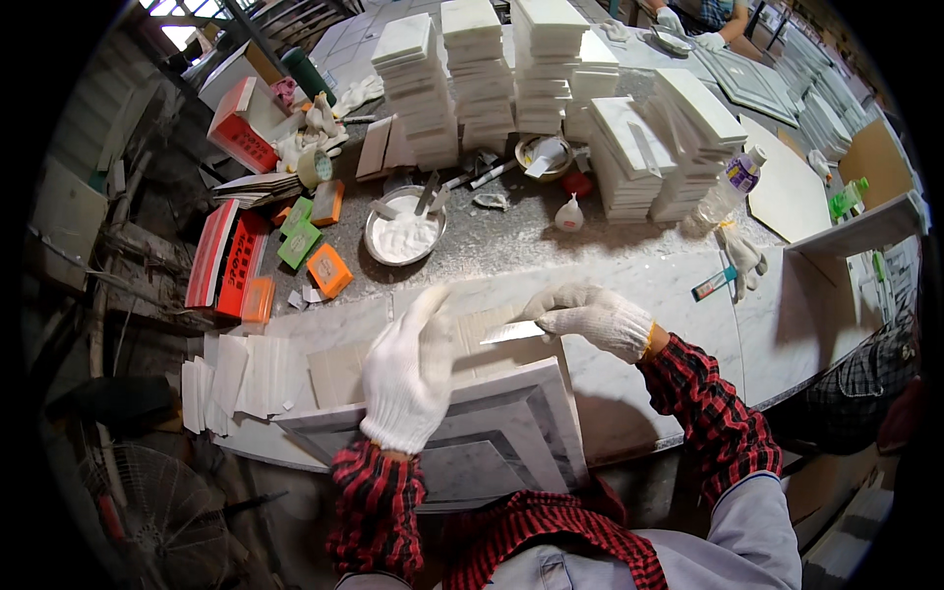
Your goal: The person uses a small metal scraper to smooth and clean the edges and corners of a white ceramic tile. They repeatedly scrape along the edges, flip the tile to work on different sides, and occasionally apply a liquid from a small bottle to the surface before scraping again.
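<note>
My right hand (pixel 592 321), in a white knitted glove, is closed on a thin, bright, flat blade (pixel 511 332) that points left. Its handle, if any, is hidden in the glove. Below the blade, a marble panel (pixel 492 423) with inlaid grey angular bands leans at the table's near edge, tilted toward me. My left hand (pixel 408 379), also gloved, is over the panel's upper left part; motion smears its fingers, and whether it touches the panel I cannot tell. Behind the panel's top edge, brown cardboard (pixel 334 369) lies on the table.
Tall stacks of white tiles (pixel 418 93) stand at the back. A metal bowl of white powder or paste (pixel 405 231) sits left of centre, near orange and green boxes (pixel 328 270). Thin white strips (pixel 256 379) lie at left. A plastic bottle (pixel 733 187) stands right. Another person's gloved hands (pixel 710 41) show far right.
</note>
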`<control>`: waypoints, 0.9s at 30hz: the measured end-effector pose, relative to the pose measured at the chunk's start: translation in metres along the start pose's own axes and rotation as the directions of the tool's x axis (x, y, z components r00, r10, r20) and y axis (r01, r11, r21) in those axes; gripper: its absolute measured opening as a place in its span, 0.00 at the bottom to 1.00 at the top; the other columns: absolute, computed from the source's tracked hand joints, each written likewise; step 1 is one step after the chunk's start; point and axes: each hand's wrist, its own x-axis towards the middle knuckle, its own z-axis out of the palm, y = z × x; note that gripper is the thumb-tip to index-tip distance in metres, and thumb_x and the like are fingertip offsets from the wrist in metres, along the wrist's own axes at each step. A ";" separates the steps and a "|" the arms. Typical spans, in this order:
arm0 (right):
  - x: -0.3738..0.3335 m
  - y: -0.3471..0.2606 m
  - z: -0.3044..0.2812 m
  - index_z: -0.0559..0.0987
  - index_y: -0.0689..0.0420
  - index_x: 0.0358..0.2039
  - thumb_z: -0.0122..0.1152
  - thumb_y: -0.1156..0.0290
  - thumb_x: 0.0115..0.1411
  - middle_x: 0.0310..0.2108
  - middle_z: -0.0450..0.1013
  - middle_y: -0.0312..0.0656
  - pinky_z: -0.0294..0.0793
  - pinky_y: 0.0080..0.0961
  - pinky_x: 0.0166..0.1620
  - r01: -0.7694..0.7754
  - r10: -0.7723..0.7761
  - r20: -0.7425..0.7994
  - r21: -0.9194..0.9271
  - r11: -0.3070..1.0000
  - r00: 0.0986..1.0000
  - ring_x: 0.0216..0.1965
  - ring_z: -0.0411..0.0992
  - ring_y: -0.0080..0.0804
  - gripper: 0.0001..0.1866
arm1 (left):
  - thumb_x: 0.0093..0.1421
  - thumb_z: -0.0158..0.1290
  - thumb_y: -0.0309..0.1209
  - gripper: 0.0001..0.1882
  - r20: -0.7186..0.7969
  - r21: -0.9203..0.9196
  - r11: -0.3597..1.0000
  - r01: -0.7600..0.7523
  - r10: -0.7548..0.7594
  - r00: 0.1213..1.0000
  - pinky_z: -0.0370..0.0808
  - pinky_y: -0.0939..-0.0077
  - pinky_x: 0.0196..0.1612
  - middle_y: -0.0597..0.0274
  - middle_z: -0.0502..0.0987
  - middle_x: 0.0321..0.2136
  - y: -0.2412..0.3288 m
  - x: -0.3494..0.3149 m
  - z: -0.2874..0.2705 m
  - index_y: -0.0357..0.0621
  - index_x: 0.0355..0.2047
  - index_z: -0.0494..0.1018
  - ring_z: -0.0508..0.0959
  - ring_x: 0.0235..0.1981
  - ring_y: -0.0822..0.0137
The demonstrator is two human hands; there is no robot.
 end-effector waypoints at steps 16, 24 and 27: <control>0.019 -0.003 -0.007 0.80 0.63 0.45 0.59 0.68 0.67 0.34 0.76 0.35 0.73 0.20 0.43 -0.034 -0.030 0.160 0.383 0.923 0.987 0.35 0.72 0.21 0.12 | 0.45 0.69 0.50 0.32 0.582 0.270 0.962 0.047 -0.202 0.788 0.78 0.65 0.48 0.51 0.83 0.40 -0.008 -0.008 -0.030 0.45 0.46 0.80 0.83 0.42 0.50; 0.036 -0.038 0.007 0.81 0.66 0.41 0.63 0.71 0.62 0.36 0.77 0.36 0.71 0.19 0.37 0.049 -0.089 0.454 0.100 0.994 0.886 0.32 0.71 0.20 0.11 | 0.46 0.67 0.55 0.32 0.641 0.348 0.933 0.088 -0.306 0.704 0.78 0.63 0.48 0.52 0.83 0.38 -0.001 0.001 -0.035 0.50 0.47 0.80 0.83 0.41 0.51; 0.043 -0.039 0.009 0.81 0.66 0.42 0.63 0.72 0.62 0.35 0.77 0.36 0.71 0.18 0.36 0.023 -0.024 0.522 0.008 1.000 0.852 0.31 0.70 0.20 0.11 | 0.45 0.67 0.55 0.32 0.669 0.339 0.933 0.123 -0.331 0.665 0.78 0.64 0.47 0.52 0.83 0.38 -0.002 0.003 -0.035 0.51 0.47 0.80 0.83 0.41 0.51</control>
